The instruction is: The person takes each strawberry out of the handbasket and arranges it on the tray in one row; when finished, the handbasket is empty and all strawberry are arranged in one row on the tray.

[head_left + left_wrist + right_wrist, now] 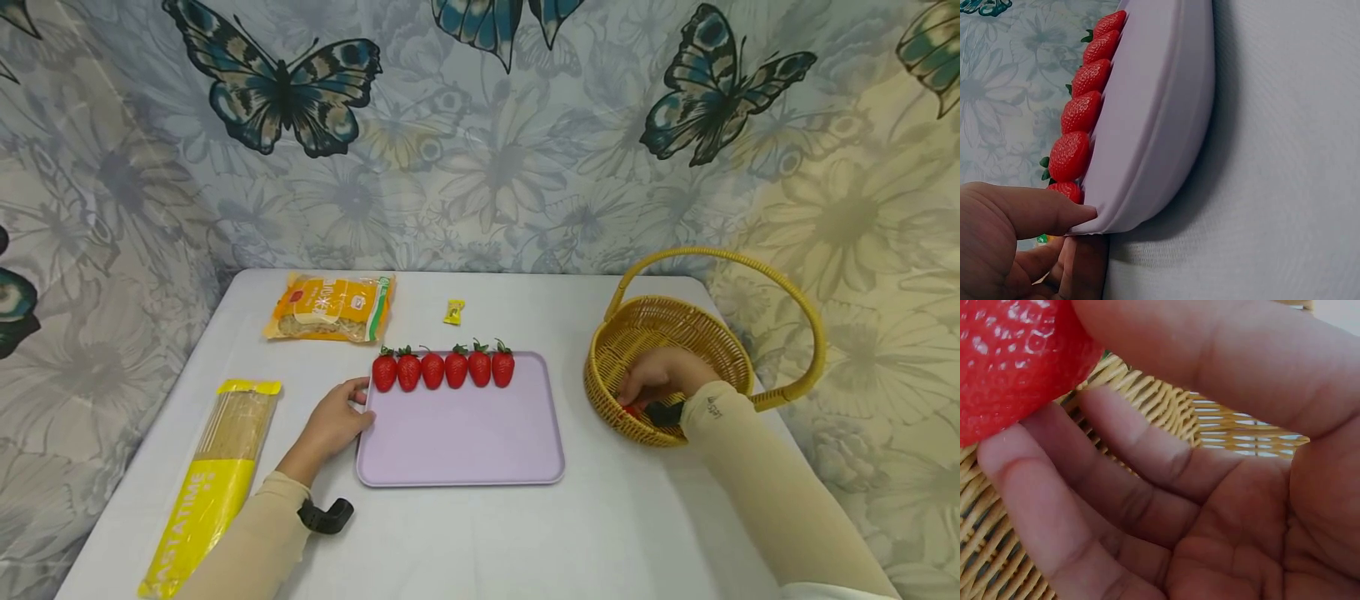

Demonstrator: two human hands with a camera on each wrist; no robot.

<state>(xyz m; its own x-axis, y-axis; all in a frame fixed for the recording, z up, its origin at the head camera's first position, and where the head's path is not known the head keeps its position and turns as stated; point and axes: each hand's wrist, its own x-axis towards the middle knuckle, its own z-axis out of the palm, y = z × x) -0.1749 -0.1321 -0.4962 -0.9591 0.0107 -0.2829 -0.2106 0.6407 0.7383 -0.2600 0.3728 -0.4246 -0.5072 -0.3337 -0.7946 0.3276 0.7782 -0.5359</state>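
A lilac tray [461,442] lies on the table with a row of several red strawberries [455,367] along its far edge. My left hand [333,427] grips the tray's left rim, its thumb [1054,211] over the edge and the other fingers below. Inside the wicker basket [731,354] is my right hand [663,375]. It pinches a strawberry [1016,362] between thumb and fingers, close to the woven wall. Most of that strawberry is hidden by the hand in the head view.
An orange food bag [330,308] lies behind the tray, with a small yellow wrapped candy [453,312] to its right. On the left is a long yellow pasta pack [210,492]. The basket's tall handle [813,333] arches over its right side.
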